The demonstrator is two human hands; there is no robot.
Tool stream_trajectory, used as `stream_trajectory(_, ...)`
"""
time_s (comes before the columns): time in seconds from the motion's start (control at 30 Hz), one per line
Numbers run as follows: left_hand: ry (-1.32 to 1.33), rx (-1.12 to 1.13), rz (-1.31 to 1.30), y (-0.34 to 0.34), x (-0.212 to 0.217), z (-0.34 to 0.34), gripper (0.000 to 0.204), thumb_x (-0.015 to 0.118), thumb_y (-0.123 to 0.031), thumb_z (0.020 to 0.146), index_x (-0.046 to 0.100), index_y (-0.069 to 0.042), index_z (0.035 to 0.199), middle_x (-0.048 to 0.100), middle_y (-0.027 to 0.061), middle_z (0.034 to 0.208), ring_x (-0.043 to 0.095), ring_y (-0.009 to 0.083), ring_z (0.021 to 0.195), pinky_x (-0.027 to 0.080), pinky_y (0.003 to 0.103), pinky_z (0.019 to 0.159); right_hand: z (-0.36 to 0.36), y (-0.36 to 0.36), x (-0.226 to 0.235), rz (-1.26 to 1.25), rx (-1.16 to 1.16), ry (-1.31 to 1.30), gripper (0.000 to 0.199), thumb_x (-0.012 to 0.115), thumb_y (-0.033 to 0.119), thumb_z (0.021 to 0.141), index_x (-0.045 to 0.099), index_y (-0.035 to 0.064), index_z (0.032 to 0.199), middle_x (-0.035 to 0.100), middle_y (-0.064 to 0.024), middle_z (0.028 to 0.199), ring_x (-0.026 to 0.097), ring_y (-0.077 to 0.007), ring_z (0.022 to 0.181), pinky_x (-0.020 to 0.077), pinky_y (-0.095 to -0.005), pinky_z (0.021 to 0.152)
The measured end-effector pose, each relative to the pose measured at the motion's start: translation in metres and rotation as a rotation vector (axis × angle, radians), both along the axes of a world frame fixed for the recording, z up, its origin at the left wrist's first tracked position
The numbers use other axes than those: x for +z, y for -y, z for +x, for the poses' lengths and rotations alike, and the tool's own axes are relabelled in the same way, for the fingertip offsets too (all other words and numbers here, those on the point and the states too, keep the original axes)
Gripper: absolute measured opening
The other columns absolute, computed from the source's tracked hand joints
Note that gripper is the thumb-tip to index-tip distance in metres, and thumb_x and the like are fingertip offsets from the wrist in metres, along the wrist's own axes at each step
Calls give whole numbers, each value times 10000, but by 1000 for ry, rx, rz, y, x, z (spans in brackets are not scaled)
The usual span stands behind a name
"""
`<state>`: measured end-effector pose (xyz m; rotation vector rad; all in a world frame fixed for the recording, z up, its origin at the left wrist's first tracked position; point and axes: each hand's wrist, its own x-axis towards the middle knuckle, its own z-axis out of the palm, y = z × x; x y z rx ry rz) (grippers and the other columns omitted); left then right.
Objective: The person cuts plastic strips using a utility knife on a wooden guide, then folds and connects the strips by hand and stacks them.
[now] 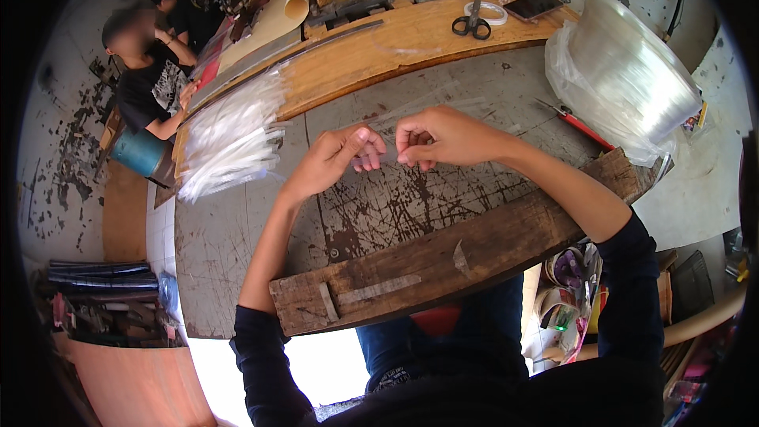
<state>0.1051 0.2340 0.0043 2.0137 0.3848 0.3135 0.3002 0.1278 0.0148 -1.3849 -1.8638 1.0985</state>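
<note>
Over the scratched grey tabletop [237, 221], my two hands are close together with a small gap between them. My left hand [336, 156] pinches what looks like a clear plastic strip [387, 158], its see-through edge barely visible. My right hand [443, 138] has its fingers curled and closed at the other side of that gap, on the same strip. Left of my hands lies a heap of cut clear plastic strips [233, 134]. To the right stands a big roll of clear plastic [636, 71], partly in a crumpled bag.
A worn wooden plank [443, 261] runs along the near edge. A red-handled tool [585, 128] lies by the roll. On the raised wooden board are scissors [472, 25], a white ring [494, 13] and a phone [534, 6]. A person [146, 71] sits at far left.
</note>
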Motion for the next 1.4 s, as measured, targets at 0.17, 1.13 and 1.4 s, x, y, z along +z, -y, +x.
stream_trajectory(0.17, -1, -34, 145, 2, -1, 7, 201, 514, -126, 879, 590, 17, 999, 599, 50, 722, 544, 99, 655, 455, 240, 623, 5, 1, 2, 117, -52, 110, 168, 584, 184, 823, 543, 24, 795, 613, -44, 684, 550, -106, 571, 417, -254, 539)
stream_trajectory(1.13, -59, 106, 832, -20, -18, -8, 269, 607, -39, 729, 593, -37, 998, 556, 139, 862, 584, 287, 775, 469, 358, 728, 58, -24, -13, 207, -63, 620, 158, 595, 59, 732, 471, -12, 800, 513, -130, 781, 523, -270, 763, 414, -363, 691)
stream_trajectory(1.4, -60, 132, 608, -19, -20, -7, 263, 576, 4, 731, 578, -45, 990, 549, 112, 858, 581, 220, 784, 479, 329, 710, 55, -20, -18, 266, -73, 699, 194, 574, 41, 693, 435, -4, 821, 489, -146, 843, 501, -297, 819, 403, -374, 711)
